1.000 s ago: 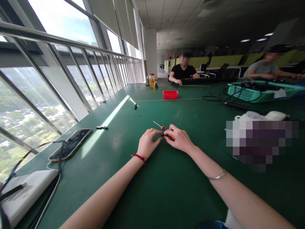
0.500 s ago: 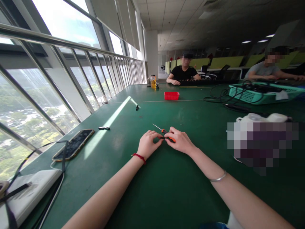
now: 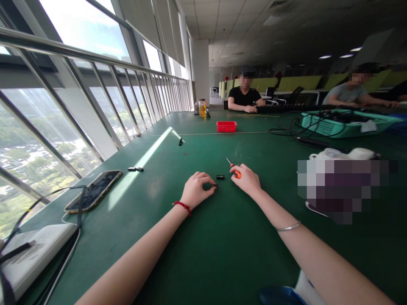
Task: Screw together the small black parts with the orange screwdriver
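Note:
Between thumb and fingers, my left hand (image 3: 197,189) pinches a small thin black piece (image 3: 216,185), too small to name. My right hand (image 3: 246,180) is closed round the orange and black handle of a screwdriver (image 3: 237,173), whose thin shaft points up and to the left. On the table between the two hands lies a small black rectangular part (image 3: 220,177), touched by neither. Further off to the left are two more black parts, one (image 3: 135,169) by the strip of sunlight and one (image 3: 180,142) beyond it.
On the green table (image 3: 178,254) a phone (image 3: 93,191) and a white power strip (image 3: 41,254) with cables lie left. A red tray (image 3: 226,126) and a jar (image 3: 202,109) stand further back. At right are a teal basket (image 3: 337,129) and a partly blurred white object (image 3: 333,153). Two people sit beyond.
My hands have come apart, the right moving right with the screwdriver. The black rectangular part now shows on the table between them. The left still pinches a thin black piece.

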`<action>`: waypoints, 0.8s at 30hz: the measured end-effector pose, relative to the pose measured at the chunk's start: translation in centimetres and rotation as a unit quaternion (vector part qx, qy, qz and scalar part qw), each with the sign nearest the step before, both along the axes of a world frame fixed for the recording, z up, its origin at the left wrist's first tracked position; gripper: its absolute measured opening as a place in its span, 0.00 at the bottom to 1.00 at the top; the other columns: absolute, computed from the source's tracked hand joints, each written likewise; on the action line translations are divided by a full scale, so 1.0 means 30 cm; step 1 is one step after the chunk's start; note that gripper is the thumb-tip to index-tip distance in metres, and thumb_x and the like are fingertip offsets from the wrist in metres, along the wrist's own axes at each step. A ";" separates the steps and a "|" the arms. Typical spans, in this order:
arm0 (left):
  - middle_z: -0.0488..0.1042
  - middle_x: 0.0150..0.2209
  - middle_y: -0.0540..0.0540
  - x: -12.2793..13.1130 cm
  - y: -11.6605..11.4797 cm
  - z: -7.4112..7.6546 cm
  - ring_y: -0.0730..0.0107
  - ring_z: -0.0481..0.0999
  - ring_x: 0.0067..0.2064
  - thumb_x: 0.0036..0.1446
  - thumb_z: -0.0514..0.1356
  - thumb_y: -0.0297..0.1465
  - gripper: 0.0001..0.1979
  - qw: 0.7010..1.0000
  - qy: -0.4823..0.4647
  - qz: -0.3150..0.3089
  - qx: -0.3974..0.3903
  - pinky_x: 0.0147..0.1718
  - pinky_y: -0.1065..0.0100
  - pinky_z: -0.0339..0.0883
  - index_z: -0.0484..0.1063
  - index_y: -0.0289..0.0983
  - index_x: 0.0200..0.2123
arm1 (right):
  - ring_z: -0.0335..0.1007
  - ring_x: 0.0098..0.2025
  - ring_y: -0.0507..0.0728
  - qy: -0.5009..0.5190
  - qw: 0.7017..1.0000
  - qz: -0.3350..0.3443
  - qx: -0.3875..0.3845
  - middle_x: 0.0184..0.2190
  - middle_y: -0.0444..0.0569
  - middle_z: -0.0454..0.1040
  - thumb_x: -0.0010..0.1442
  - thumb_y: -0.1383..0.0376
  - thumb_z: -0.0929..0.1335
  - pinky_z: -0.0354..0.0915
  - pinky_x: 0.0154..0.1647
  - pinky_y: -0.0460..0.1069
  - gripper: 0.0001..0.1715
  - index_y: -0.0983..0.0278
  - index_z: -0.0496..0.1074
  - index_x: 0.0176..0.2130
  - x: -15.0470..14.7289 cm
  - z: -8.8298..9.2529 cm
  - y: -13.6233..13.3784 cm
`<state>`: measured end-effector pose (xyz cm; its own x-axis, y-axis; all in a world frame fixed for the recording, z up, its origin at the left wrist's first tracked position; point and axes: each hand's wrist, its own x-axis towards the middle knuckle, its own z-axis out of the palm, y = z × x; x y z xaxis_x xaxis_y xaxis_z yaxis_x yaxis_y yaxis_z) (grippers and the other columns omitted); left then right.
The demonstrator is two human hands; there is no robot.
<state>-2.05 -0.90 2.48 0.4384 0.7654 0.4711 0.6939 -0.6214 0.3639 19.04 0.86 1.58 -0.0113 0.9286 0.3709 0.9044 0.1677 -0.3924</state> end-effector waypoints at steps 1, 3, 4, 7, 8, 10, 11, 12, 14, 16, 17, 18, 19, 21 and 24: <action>0.75 0.37 0.49 -0.001 0.002 -0.001 0.65 0.70 0.40 0.51 0.59 0.34 0.06 1.000 0.002 -0.002 -0.002 0.41 0.63 0.66 0.76 0.41 0.30 | 0.64 0.29 0.51 -0.001 1.000 0.004 0.000 0.33 0.44 0.68 0.53 0.65 0.64 0.54 0.23 0.44 0.11 0.57 0.73 0.36 0.000 0.000 0.000; 0.75 0.37 0.48 -0.001 0.005 -0.003 0.65 0.70 0.40 0.50 0.59 0.34 0.06 1.000 0.007 -0.009 -0.004 0.42 0.63 0.66 0.76 0.41 0.30 | 0.64 0.30 0.51 -0.003 1.000 0.013 0.000 0.33 0.44 0.68 0.53 0.65 0.64 0.54 0.24 0.44 0.10 0.57 0.73 0.35 -0.004 0.002 -0.001; 0.75 0.37 0.48 -0.002 0.006 -0.004 0.65 0.70 0.40 0.50 0.60 0.34 0.06 1.000 0.009 -0.011 -0.005 0.42 0.63 0.66 0.76 0.41 0.29 | 0.64 0.30 0.51 -0.003 1.000 0.019 0.001 0.33 0.44 0.67 0.53 0.64 0.64 0.55 0.24 0.44 0.10 0.57 0.73 0.35 -0.006 0.004 -0.003; 0.74 0.37 0.49 -0.002 0.008 -0.006 0.65 0.69 0.39 0.50 0.60 0.34 0.06 1.000 0.006 -0.011 -0.001 0.42 0.63 0.66 0.76 0.41 0.30 | 0.64 0.30 0.50 -0.001 0.998 0.056 0.018 0.33 0.44 0.66 0.54 0.64 0.63 0.56 0.26 0.44 0.10 0.57 0.72 0.36 -0.013 0.014 -0.013; 0.74 0.37 0.49 -0.003 0.009 -0.006 0.66 0.69 0.39 0.51 0.59 0.34 0.06 1.000 0.004 -0.010 0.001 0.41 0.63 0.66 0.76 0.41 0.30 | 0.64 0.30 0.50 -0.003 0.997 0.075 0.032 0.34 0.44 0.66 0.55 0.64 0.63 0.57 0.26 0.44 0.11 0.58 0.72 0.37 -0.016 0.018 -0.018; 0.74 0.36 0.48 -0.003 0.008 -0.005 0.66 0.69 0.39 0.52 0.59 0.35 0.06 1.000 0.001 -0.008 0.004 0.41 0.63 0.66 0.76 0.42 0.31 | 0.63 0.30 0.49 -0.014 0.991 0.115 0.066 0.34 0.45 0.65 0.54 0.64 0.63 0.58 0.28 0.44 0.12 0.58 0.71 0.39 -0.022 0.028 -0.029; 0.74 0.36 0.48 -0.002 0.008 -0.004 0.66 0.69 0.39 0.52 0.59 0.35 0.07 1.000 -0.002 -0.006 0.007 0.41 0.63 0.66 0.76 0.42 0.31 | 0.63 0.31 0.50 -0.021 0.987 0.134 0.084 0.35 0.45 0.65 0.54 0.64 0.63 0.58 0.29 0.44 0.12 0.59 0.71 0.39 -0.026 0.033 -0.036; 0.74 0.36 0.48 -0.002 0.008 -0.003 0.66 0.69 0.39 0.52 0.60 0.35 0.07 1.000 -0.005 -0.002 0.011 0.41 0.63 0.66 0.77 0.42 0.31 | 0.63 0.32 0.50 -0.029 0.983 0.154 0.097 0.35 0.45 0.64 0.54 0.64 0.64 0.59 0.30 0.44 0.12 0.60 0.71 0.39 -0.030 0.038 -0.042; 0.74 0.36 0.48 0.000 0.007 -0.002 0.66 0.69 0.39 0.51 0.60 0.35 0.06 1.000 -0.014 0.006 0.020 0.41 0.63 0.66 0.77 0.42 0.32 | 0.62 0.34 0.51 -0.045 0.974 0.195 0.105 0.35 0.46 0.64 0.52 0.62 0.66 0.59 0.32 0.44 0.12 0.60 0.71 0.39 -0.039 0.046 -0.052; 0.74 0.35 0.48 0.002 0.006 -0.002 0.66 0.69 0.39 0.51 0.61 0.34 0.06 0.999 -0.021 0.008 0.026 0.41 0.63 0.66 0.77 0.42 0.32 | 0.62 0.34 0.51 -0.066 0.967 0.228 0.098 0.34 0.45 0.64 0.51 0.60 0.67 0.59 0.33 0.45 0.13 0.61 0.71 0.38 -0.047 0.050 -0.058; 0.74 0.35 0.48 0.003 0.006 -0.003 0.66 0.69 0.39 0.51 0.61 0.34 0.06 0.999 -0.022 0.006 0.028 0.41 0.63 0.66 0.77 0.42 0.31 | 0.62 0.34 0.51 -0.075 0.964 0.238 0.096 0.33 0.45 0.63 0.51 0.60 0.68 0.59 0.33 0.45 0.12 0.61 0.71 0.38 -0.050 0.051 -0.060; 0.74 0.35 0.48 0.004 0.006 -0.003 0.66 0.69 0.39 0.52 0.61 0.34 0.06 0.999 -0.023 0.003 0.028 0.41 0.63 0.66 0.77 0.42 0.31 | 0.61 0.34 0.51 -0.082 0.962 0.244 0.096 0.32 0.45 0.63 0.52 0.60 0.68 0.58 0.32 0.45 0.11 0.61 0.72 0.37 -0.052 0.051 -0.060; 0.75 0.35 0.48 0.004 0.006 -0.004 0.66 0.69 0.39 0.52 0.60 0.35 0.06 0.999 -0.023 0.000 0.029 0.41 0.63 0.66 0.77 0.42 0.31 | 0.61 0.33 0.51 -0.086 0.960 0.247 0.098 0.32 0.45 0.63 0.53 0.60 0.67 0.58 0.32 0.45 0.10 0.61 0.72 0.36 -0.053 0.050 -0.060; 0.75 0.35 0.48 0.005 0.007 -0.006 0.66 0.69 0.39 0.52 0.60 0.35 0.07 0.999 -0.024 0.000 0.031 0.41 0.63 0.66 0.77 0.42 0.32 | 0.61 0.33 0.51 -0.089 0.960 0.246 0.103 0.31 0.45 0.63 0.55 0.61 0.66 0.57 0.32 0.45 0.08 0.61 0.72 0.35 -0.053 0.048 -0.058; 0.75 0.36 0.49 0.007 0.006 -0.007 0.66 0.70 0.39 0.52 0.60 0.34 0.07 0.999 -0.018 0.004 0.034 0.41 0.63 0.66 0.77 0.43 0.34 | 0.61 0.33 0.51 -0.093 0.959 0.245 0.105 0.31 0.45 0.63 0.56 0.61 0.65 0.57 0.32 0.45 0.08 0.61 0.73 0.35 -0.054 0.048 -0.056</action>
<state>-1.83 -0.72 2.27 0.4143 0.7344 0.5376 0.6857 -0.6403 0.3463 17.42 -0.81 3.01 -0.5117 0.6997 0.4987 0.7476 0.6486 -0.1430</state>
